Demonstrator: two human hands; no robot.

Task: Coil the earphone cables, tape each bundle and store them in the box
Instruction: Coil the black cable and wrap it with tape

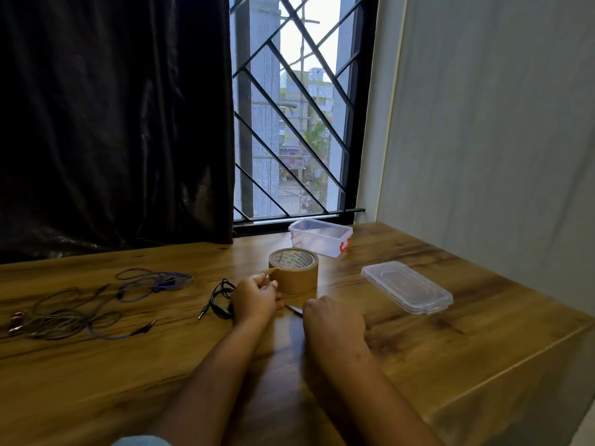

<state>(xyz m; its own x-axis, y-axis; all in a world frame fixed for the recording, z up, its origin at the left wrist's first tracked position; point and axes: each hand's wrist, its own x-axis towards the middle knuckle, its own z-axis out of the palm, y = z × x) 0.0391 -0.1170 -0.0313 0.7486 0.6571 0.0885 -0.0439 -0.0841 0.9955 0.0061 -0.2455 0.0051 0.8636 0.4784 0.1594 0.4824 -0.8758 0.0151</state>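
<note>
TAPE FIRST: A person at a wooden bench point(483, 349) under a barred window point(289, 123) readies tape for an earphone tidy-up. At centre frame the left hand point(256, 299) curls against the near side of the tape roll point(293, 272). Its forefinger and thumb pinch the loose brown tab, a hold suited to peeling off a strip while the roll lies flat on the wood.

The right hand point(333, 320) rests knuckles-up just right of it, its fingers curled under and out of sight. A dark pointed tip point(294, 310) pokes out between the two hands, possibly scissors or a cutter. From this angle it is not clear whether the hand grips it.

A black earphone cable point(220, 299), loosely gathered, lies just left of the left hand, close enough to be the first bundle taped. Farther left, a blue cable point(154, 281) and a grey-green tangle point(64, 317) sprawl uncoiled, well apart from the hands.

The clear plastic box point(320, 236) stands open behind the roll, near the sill. Its lid point(407, 286) lies flat to the right of the roll, leaving the opening free for finished bundles. With most cables loose and no bundle visibly taped, the job looks to be in its early stages.
</note>
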